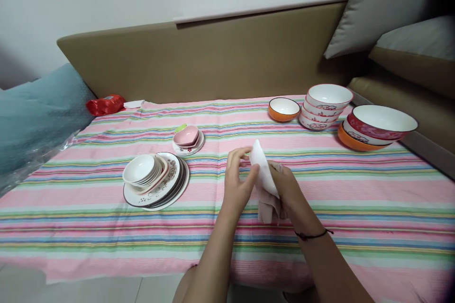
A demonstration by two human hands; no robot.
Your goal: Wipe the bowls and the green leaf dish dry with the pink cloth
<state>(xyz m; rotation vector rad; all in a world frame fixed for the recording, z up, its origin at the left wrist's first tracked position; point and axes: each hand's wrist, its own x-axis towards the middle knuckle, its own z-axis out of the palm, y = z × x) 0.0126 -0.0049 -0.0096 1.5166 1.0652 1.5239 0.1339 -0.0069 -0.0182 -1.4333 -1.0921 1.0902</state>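
A small white bowl (262, 170), tipped on its side, is held in the air over the striped cloth. My left hand (239, 177) grips its left side with the thumb and fingers. Pressed into the other side is my right hand (284, 184), closed on a beige-pink cloth (267, 206) that hangs down below the bowl. The right fingertips are hidden by the bowl and the cloth. A dark cord bracelet circles the right wrist.
Left stand stacked plates (183, 189) topped with small white bowls (138, 169). Behind them, pink bowls (186, 136) rest on small plates. To the right are an orange bowl (283, 110), stacked white bowls (323, 106) and large bowls (380, 125). A sofa back (213, 66) borders the far side.
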